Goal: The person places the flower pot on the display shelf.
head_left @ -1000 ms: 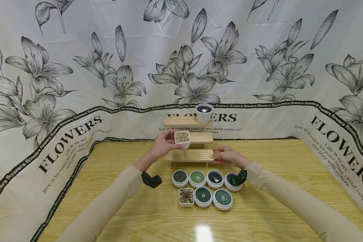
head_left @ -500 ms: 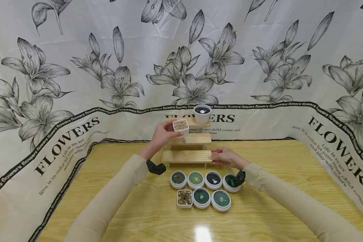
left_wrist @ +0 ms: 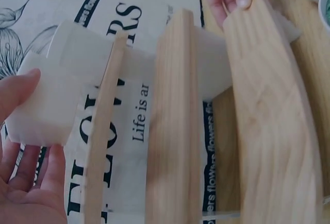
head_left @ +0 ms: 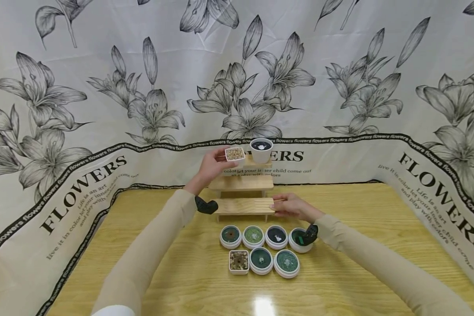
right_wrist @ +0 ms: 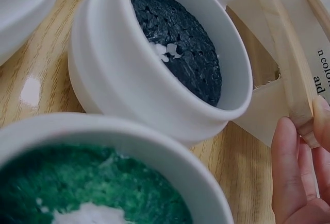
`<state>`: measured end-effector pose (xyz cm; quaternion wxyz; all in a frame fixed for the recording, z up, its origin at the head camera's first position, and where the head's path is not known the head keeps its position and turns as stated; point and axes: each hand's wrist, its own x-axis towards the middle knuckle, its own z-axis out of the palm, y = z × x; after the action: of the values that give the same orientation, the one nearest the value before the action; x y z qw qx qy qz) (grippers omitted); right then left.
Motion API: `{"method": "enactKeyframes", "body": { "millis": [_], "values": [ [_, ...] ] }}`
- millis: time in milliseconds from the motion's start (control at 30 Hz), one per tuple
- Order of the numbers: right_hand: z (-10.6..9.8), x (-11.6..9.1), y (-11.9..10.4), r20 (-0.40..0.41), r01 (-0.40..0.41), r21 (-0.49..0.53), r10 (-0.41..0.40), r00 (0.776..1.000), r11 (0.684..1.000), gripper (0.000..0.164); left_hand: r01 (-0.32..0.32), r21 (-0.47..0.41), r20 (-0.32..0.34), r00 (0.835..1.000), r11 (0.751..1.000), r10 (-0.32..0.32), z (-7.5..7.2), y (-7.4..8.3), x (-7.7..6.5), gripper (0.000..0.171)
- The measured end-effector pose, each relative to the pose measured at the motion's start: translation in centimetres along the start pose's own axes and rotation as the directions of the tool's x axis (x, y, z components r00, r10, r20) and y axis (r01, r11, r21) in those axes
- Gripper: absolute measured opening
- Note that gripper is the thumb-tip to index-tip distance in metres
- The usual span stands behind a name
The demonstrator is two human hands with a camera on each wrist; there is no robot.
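Head view: the left hand (head_left: 212,166) holds the square pot (head_left: 235,155), its thumb on one side and its fingers on the other, with pale pebbles showing at the mouth. The pot is at the far board (left_wrist: 101,136), just left of the white cup (head_left: 261,151) standing on that board's right end. Whether the pot touches the board, I cannot tell. The right hand (head_left: 294,207) pinches the right end of the near board (head_left: 242,205); the left wrist view shows its thumb on top. Between these two boards is the middle board (head_left: 242,182).

On the table (head_left: 181,276), near the stand, is a row of four round pots: from left, a brown-centred pot (head_left: 231,236), a light green pot (head_left: 253,236), a black pot (head_left: 276,236) and a dark green pot (head_left: 296,242), partly hidden by the right wrist camera (head_left: 310,235). Nearer, from left, are a stone-filled pot (head_left: 238,262), a deep green pot (head_left: 261,260) and a teal pot (head_left: 286,262). Flower-printed cloth (head_left: 142,123) rises behind.
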<state>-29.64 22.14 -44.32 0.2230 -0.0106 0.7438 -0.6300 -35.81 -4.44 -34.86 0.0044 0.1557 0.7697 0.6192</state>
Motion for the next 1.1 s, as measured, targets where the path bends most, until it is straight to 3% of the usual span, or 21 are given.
{"method": "enactKeyframes", "body": {
  "millis": [200, 367, 700, 1100],
  "values": [
    [0.2, 0.2, 0.0, -0.017, -0.015, 0.014, 0.015, 1.000, 1.000, 0.058, -0.019, -0.015, 0.037, 0.999, 1.000, 0.020, -0.4, -0.3, 1.2, 0.063],
    [0.1, 0.1, 0.2, -0.001, -0.001, 0.007, 0.001, 1.000, 1.000, 0.059, 0.006, -0.006, 0.077, 0.997, 1.000, -0.005, -0.2, -0.5, 1.8, 0.064],
    [0.2, 0.4, 0.4, -0.012, -0.014, 0.002, 0.014, 1.000, 1.000, 0.059, 0.026, 0.007, 0.088, 0.996, 1.000, -0.027, 0.4, -1.3, 3.2, 0.065],
    [0.2, 0.2, 0.1, -0.026, -0.035, 0.000, 0.035, 0.999, 0.999, 0.059, 0.043, 0.042, 0.084, 0.995, 0.998, -0.047, 0.9, -1.1, 3.4, 0.070]
  ]
}}
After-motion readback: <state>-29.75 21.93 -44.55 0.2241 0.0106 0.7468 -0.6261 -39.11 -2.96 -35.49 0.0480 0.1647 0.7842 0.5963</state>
